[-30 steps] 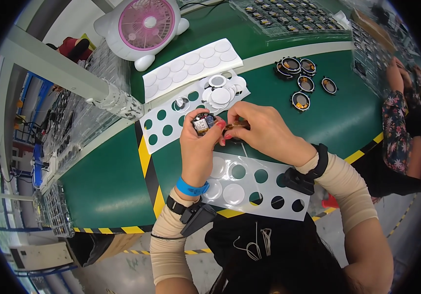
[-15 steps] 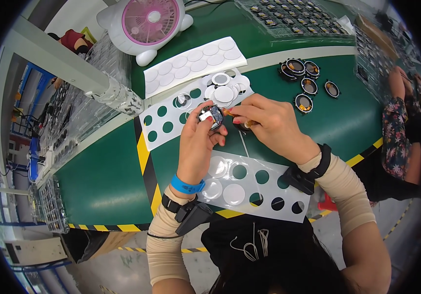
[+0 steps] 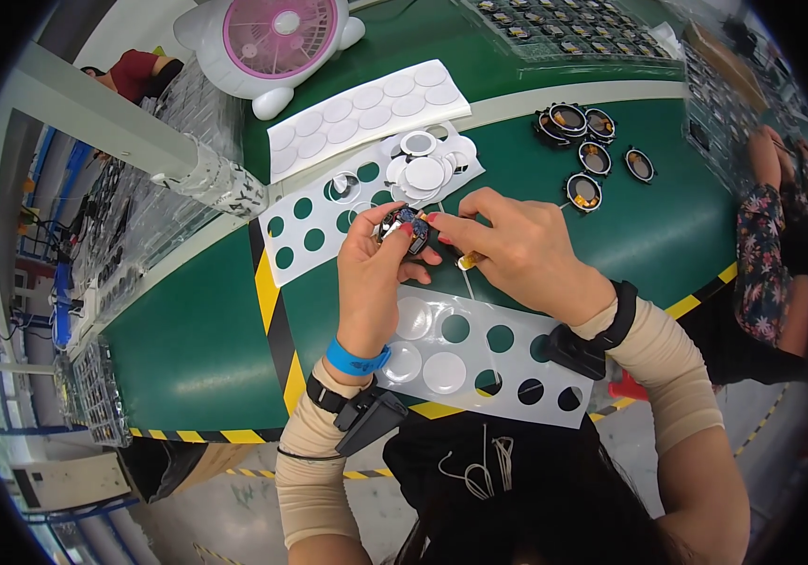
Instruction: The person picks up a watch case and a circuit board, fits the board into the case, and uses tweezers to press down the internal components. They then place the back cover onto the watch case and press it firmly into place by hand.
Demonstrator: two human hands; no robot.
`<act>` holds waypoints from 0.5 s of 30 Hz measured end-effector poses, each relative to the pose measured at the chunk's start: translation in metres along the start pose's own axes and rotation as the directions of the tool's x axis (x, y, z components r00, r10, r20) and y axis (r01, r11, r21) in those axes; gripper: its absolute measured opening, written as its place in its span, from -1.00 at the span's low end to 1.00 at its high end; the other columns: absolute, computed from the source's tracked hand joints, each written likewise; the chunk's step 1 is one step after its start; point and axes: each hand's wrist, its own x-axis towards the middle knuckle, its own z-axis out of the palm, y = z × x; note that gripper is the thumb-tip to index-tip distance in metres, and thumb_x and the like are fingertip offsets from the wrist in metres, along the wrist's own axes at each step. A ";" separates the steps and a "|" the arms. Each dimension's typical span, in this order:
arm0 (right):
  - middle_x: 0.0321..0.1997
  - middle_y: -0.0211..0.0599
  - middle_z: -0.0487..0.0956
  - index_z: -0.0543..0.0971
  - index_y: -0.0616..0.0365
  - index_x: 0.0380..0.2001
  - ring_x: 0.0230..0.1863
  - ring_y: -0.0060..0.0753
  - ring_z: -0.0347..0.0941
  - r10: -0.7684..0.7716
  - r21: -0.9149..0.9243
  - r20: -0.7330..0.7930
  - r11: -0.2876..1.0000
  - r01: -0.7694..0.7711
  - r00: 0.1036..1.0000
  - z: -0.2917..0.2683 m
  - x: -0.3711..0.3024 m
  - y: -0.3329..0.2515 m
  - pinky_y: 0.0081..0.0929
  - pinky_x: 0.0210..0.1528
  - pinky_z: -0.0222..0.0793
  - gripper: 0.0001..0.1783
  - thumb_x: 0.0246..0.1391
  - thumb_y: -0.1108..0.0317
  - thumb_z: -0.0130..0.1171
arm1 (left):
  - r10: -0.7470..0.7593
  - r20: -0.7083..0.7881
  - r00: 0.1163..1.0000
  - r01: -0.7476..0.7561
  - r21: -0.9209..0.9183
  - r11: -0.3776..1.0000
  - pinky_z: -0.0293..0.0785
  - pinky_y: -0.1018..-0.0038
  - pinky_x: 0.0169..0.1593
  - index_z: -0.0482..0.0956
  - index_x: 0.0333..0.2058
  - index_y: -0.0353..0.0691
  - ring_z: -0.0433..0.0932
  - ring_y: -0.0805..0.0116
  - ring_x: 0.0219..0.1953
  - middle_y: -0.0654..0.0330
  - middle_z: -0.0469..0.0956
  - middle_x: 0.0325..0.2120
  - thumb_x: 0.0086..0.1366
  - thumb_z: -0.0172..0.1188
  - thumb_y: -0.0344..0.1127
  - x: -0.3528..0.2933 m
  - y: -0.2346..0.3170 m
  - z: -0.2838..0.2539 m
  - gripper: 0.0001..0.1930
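A round watch module (image 3: 408,224) with an exposed circuit board is gripped between the thumb and fingers of my left hand (image 3: 373,256), above the green table. My right hand (image 3: 528,247) is closed in a pinch at the module's right edge, thumb and forefinger together. A small yellow piece (image 3: 468,261) shows below its curled fingers; whether it is a tool or a part I cannot tell. Just beyond the hands, round white stickers (image 3: 423,174) lie heaped on a punched backing sheet (image 3: 298,247). A second sheet with round holes (image 3: 554,367) lies under my wrists.
Several round watch casings (image 3: 584,192) lie at the right. Behind are a sheet of round labels (image 3: 366,113), a pink-and-white fan (image 3: 281,38) and a tray of parts (image 3: 564,33). A grey post (image 3: 131,118) stands left; another person's arm (image 3: 763,245) is at far right.
The module has tilted in my left hand. My right fingers have come closer to its edge, and the yellow piece now shows lower beneath them. The whole view has shifted slightly.
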 end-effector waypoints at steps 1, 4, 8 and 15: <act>-0.51 -0.45 0.42 0.59 0.01 -0.32 -0.64 -0.51 0.39 0.000 0.001 0.002 1.000 0.000 1.000 0.000 0.000 0.000 -0.58 -0.67 0.25 -0.62 -0.36 0.54 0.23 | 0.009 0.003 1.000 -0.009 0.006 1.000 0.40 0.66 -0.54 0.29 -0.08 -0.35 0.51 0.45 -0.49 0.11 0.50 -0.39 0.20 -0.07 -0.47 0.000 0.000 0.000 -0.72; -0.52 -0.46 0.41 0.59 0.00 -0.31 -0.64 -0.52 0.39 -0.002 0.004 0.008 1.000 0.002 1.000 0.001 -0.001 0.000 -0.59 -0.67 0.24 -0.62 -0.36 0.53 0.23 | 0.026 0.007 1.000 -0.026 0.016 1.000 0.40 0.67 -0.54 0.30 -0.08 -0.36 0.50 0.46 -0.50 0.12 0.51 -0.38 0.21 -0.07 -0.45 0.001 -0.001 -0.002 -0.72; -0.52 -0.47 0.41 0.59 -0.01 -0.30 -0.64 -0.53 0.38 -0.019 0.004 -0.001 1.000 0.019 1.000 0.004 -0.002 0.000 -0.59 -0.68 0.24 -0.61 -0.35 0.53 0.23 | 0.013 0.031 0.999 -0.014 0.025 1.000 0.39 0.68 -0.53 0.33 -0.09 -0.36 0.50 0.48 -0.50 0.12 0.51 -0.39 0.22 -0.07 -0.44 0.001 0.000 -0.003 -0.72; -0.51 -0.48 0.40 0.59 -0.02 -0.30 -0.66 -0.55 0.36 -0.032 -0.034 0.031 0.999 0.033 0.999 0.004 -0.003 -0.001 -0.60 -0.69 0.22 -0.61 -0.36 0.51 0.23 | 0.016 0.040 0.999 -0.018 0.041 0.999 0.39 0.69 -0.51 0.35 -0.08 -0.36 0.50 0.50 -0.48 0.13 0.53 -0.34 0.23 -0.09 -0.44 -0.001 0.002 0.000 -0.72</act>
